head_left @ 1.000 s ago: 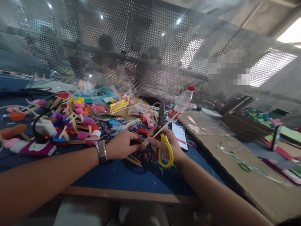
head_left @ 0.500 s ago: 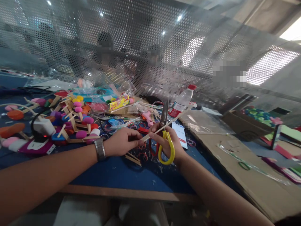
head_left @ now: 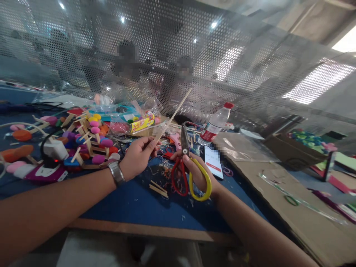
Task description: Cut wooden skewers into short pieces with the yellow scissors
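Observation:
A thin wooden stick (head_left: 174, 114) is pinched between the thumb and fingers of my left hand (head_left: 139, 155), slanting up and to the right. My right hand (head_left: 198, 174) grips a pair of scissors (head_left: 184, 142) with one red and one yellow handle. The blades point upward and look closed, apart from the stick. Below the hands, a few short cut wooden pieces (head_left: 158, 189) lie on the blue table (head_left: 125, 207) among small scraps. Past the scissors is a pink glue gun (head_left: 175, 140), partly hidden.
Wooden sticks with colourful foam pieces (head_left: 89, 141) crowd the left, near a purple power strip (head_left: 46, 172). A bottle (head_left: 215, 124) and a lit phone (head_left: 213, 162) are beyond my right hand. Cardboard (head_left: 267, 193) covers the right side. A perforated metal screen (head_left: 155, 48) stands behind.
My left hand has moved slightly left and now holds the stick tilted upward, out of my right hand's fingers. The scissors have turned, showing both handles fully.

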The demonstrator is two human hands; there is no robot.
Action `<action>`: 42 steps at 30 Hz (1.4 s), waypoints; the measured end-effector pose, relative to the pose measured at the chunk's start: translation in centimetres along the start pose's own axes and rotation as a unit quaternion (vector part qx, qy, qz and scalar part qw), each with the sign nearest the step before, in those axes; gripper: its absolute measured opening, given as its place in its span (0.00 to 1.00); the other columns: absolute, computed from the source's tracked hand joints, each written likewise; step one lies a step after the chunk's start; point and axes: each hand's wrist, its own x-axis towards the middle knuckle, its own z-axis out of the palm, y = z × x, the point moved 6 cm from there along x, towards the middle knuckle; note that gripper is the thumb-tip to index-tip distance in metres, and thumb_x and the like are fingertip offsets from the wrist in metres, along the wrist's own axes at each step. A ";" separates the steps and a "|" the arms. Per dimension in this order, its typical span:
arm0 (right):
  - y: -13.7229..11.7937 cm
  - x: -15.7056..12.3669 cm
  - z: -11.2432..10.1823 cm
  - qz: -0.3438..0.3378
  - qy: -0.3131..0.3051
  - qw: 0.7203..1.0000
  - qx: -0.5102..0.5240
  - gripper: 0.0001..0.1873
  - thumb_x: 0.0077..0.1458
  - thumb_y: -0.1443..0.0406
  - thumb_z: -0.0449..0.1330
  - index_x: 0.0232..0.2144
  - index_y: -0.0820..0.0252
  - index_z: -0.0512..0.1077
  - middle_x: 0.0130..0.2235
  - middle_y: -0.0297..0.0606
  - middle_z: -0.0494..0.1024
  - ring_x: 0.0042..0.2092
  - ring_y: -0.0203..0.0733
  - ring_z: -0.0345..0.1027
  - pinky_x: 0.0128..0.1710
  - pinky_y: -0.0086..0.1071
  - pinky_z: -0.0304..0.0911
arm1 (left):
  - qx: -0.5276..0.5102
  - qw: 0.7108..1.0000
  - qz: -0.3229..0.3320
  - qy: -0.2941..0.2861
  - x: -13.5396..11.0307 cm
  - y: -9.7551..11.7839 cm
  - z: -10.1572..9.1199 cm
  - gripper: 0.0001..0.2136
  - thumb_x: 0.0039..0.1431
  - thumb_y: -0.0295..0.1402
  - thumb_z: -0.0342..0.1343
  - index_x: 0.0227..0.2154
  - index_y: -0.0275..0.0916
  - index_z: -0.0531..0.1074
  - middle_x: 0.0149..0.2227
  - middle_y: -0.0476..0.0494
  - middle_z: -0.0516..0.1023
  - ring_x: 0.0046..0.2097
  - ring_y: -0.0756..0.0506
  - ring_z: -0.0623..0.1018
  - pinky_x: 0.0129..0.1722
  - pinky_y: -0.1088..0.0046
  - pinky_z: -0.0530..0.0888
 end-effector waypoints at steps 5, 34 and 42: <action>0.8 -0.2 1.4 0.080 -0.050 0.991 0.100 0.31 0.53 0.39 0.59 0.43 0.57 0.66 0.25 0.35 0.77 0.24 0.43 0.74 0.22 0.33 0.67 | 0.029 0.999 0.035 0.027 0.0 0.8 -0.5 0.13 0.66 0.37 0.50 0.27 0.37 0.69 0.22 0.51 0.69 0.27 0.51 0.70 0.32 0.74 0.69; 0.5 -0.8 1.2 0.056 -0.123 0.979 0.151 0.27 0.48 0.54 0.69 0.49 0.53 0.71 0.39 0.39 0.78 0.35 0.40 0.70 0.31 0.32 0.64 | -0.107 0.985 0.063 0.119 0.3 1.0 -1.8 0.10 0.63 0.39 0.58 0.34 0.38 0.67 0.22 0.54 0.69 0.23 0.54 0.69 0.24 0.78 0.68; -0.1 -1.1 1.6 0.072 -0.110 0.982 0.133 0.25 0.52 0.57 0.69 0.51 0.50 0.70 0.45 0.42 0.79 0.38 0.44 0.76 0.37 0.39 0.72 | -0.079 0.988 0.086 0.104 -0.1 1.7 -1.5 0.10 0.64 0.41 0.57 0.34 0.39 0.67 0.21 0.54 0.69 0.22 0.54 0.69 0.22 0.78 0.68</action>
